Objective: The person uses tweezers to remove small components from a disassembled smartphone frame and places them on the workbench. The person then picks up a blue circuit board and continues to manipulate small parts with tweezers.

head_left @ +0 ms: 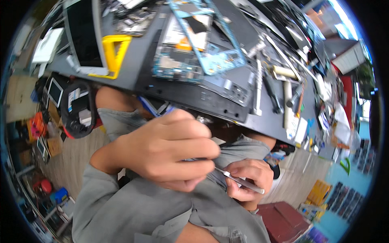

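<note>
Here the slim metal tool (245,184) was the thing to watch, out on the person's side of the dark pad (170,90), below its right-hand end and over the lap. The right hand (251,178) had it, thumb and fingers pinching the flat grey shank. And look at that axis: the long line slanted, thin end up and leftward toward the pad, broad end down to the right, away from it. The left hand (174,150) sat closer to the pad, straight to the left of that thin end, its fingers curled and pressed together. Were they gripping the tip or merely covering it? From this view I could not tell; a dark sliver showed between the fingers, nothing more.

Now to the containers! Left of the pad and lower than it, a black rounded bin (92,106) held flat pieces, pale and dark, jumbled inside. Well to the right of the pad and toward the person came a reddish-brown box (283,220), its top facing up, contents hidden. Farther right of the pad, a yellow crate (319,191) stood near the wall, its inside too small to read.
</note>
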